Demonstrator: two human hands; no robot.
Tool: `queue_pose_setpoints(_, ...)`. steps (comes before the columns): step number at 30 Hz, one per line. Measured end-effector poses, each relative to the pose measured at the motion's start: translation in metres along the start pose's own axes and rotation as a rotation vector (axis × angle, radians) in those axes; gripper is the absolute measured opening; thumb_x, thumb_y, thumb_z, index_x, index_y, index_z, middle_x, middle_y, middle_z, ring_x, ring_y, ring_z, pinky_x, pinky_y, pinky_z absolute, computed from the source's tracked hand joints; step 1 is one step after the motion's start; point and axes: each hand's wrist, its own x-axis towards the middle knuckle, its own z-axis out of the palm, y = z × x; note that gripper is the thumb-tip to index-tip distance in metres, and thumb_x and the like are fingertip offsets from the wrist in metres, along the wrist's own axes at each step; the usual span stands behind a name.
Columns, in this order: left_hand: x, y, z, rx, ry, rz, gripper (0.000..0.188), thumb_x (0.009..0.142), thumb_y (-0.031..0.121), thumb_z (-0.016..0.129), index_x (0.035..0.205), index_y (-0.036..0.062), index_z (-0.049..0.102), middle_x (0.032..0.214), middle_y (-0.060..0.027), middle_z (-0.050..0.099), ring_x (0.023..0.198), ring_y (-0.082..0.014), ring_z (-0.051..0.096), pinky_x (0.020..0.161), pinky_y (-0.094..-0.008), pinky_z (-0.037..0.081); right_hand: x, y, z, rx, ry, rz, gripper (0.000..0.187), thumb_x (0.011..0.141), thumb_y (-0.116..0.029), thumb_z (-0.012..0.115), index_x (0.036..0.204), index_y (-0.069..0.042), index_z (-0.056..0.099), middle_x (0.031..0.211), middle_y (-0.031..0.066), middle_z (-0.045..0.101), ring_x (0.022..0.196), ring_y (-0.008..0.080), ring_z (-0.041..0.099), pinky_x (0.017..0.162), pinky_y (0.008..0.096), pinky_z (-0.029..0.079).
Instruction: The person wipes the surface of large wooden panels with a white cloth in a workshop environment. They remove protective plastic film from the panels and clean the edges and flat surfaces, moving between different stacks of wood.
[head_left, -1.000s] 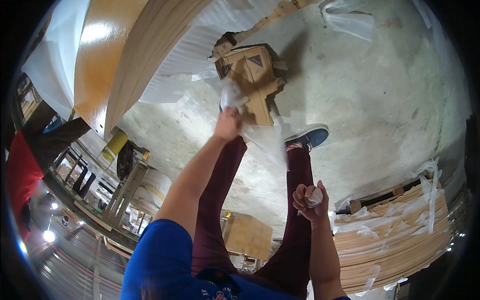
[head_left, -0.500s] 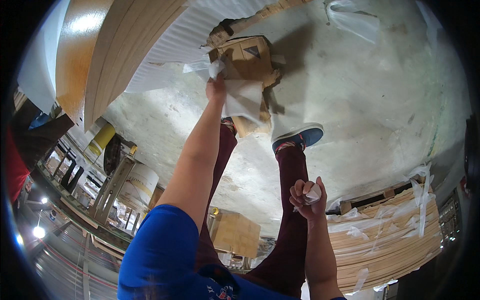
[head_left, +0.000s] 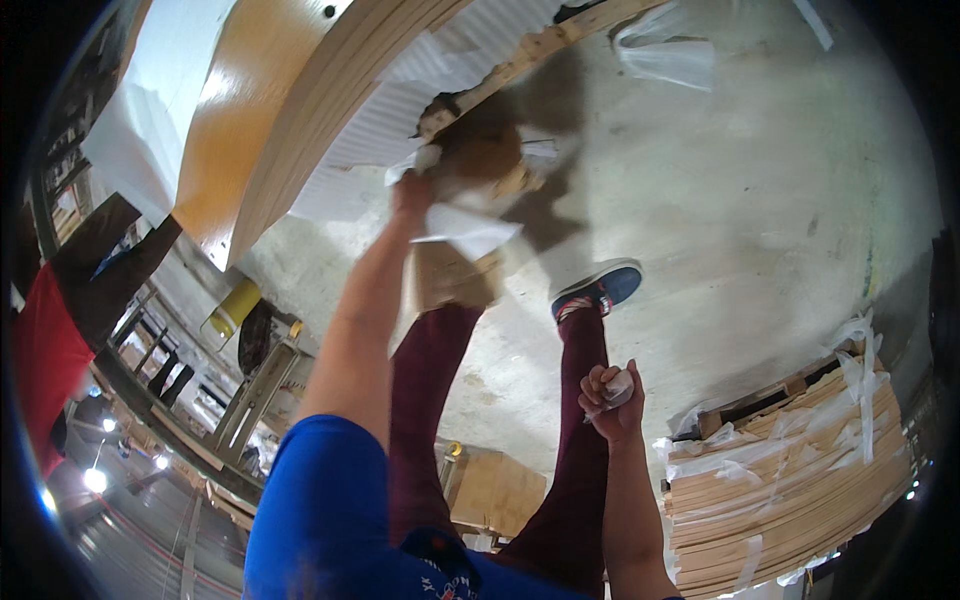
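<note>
My left hand (head_left: 412, 196), arm stretched forward, is closed on a thin white foam sheet (head_left: 470, 232). A bunched end of the sheet sticks out above the fist, and the rest hangs beside it. Under and behind it is torn brown cardboard (head_left: 455, 278), blurred and partly in shadow. My right hand (head_left: 613, 402) is held near my right leg, its fingers curled round a crumpled wad of white wrap (head_left: 617, 389). Whether that wad is foam or plastic film I cannot make out.
A stack of curved wooden panels (head_left: 265, 130) with foam layers rises at the upper left. Wrapped boards (head_left: 785, 465) are piled at the lower right. White film (head_left: 665, 60) lies on the concrete floor (head_left: 730, 230). A person in red (head_left: 50, 350) stands at the far left.
My left hand has shifted a little left and toward me with the foam sheet, whose loose part now hangs lower. The cardboard is blurred now. My right hand keeps its wad.
</note>
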Motion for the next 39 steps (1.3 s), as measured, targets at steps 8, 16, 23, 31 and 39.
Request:
queue_pose_setpoints(8, -0.033, -0.165, -0.073, 0.321, -0.066, -0.008, 0.033, 0.086, 0.029, 0.046, 0.112, 0.0117, 0.057, 0.112, -0.0206, 0.059, 0.103, -0.0394, 0.057, 0.084, -0.0498, 0.048, 0.01, -0.051, 0.002, -0.117, -0.062, -0.078, 0.061, 0.098, -0.048, 0.023, 0.077, -0.004, 0.061, 0.071, 0.0088, 0.043, 0.057, 0.0174, 0.035, 0.048, 0.0284, 0.031)
queue_pose_setpoints(16, -0.377, -0.304, -0.089, 0.379, -0.465, -0.673, 0.034, 0.085, 0.029, 0.058, 0.112, 0.0087, 0.055, 0.098, -0.0192, 0.065, 0.094, -0.0365, 0.062, 0.076, -0.048, 0.05, 0.022, -0.016, 0.029, -0.066, -0.114, -0.076, 0.062, 0.097, -0.049, 0.028, 0.086, -0.001, 0.065, 0.075, 0.0119, 0.046, 0.061, 0.0188, 0.04, 0.048, 0.0279, 0.036)
queue_pose_setpoints(23, -0.336, -0.195, -0.091, 0.231, -0.322, -0.083, 0.015, 0.086, 0.018, 0.048, 0.098, 0.0091, 0.049, 0.082, -0.0145, 0.066, 0.077, -0.0346, 0.066, 0.066, -0.0457, 0.052, 0.011, 0.012, 0.146, -0.156, -0.331, 0.035, 0.061, 0.095, -0.05, 0.031, 0.083, 0.0, 0.064, 0.075, 0.0109, 0.05, 0.062, 0.0185, 0.045, 0.045, 0.026, 0.036)
queue_pose_setpoints(31, -0.311, -0.081, -0.215, 0.362, -0.104, 0.2, 0.012, 0.087, 0.016, 0.045, 0.095, 0.0096, 0.051, 0.083, -0.0119, 0.067, 0.078, -0.0302, 0.067, 0.066, -0.0432, 0.052, -0.107, -0.044, 0.173, -0.187, -0.476, -0.088, 0.061, 0.095, -0.051, 0.03, 0.078, -0.003, 0.064, 0.068, 0.0095, 0.043, 0.06, 0.0186, 0.04, 0.044, 0.0273, 0.031)
queue_pose_setpoints(39, -0.321, 0.075, -0.282, 0.998, -0.572, 0.65, 0.023, 0.085, 0.023, 0.053, 0.102, 0.021, 0.069, 0.107, -0.0021, 0.067, 0.104, -0.0239, 0.061, 0.088, -0.0429, 0.045, -0.225, -0.138, 0.158, -0.081, -0.396, -0.261, 0.055, 0.093, -0.049, 0.037, 0.08, -0.002, 0.06, 0.069, 0.0095, 0.048, 0.06, 0.0174, 0.043, 0.049, 0.0275, 0.03)
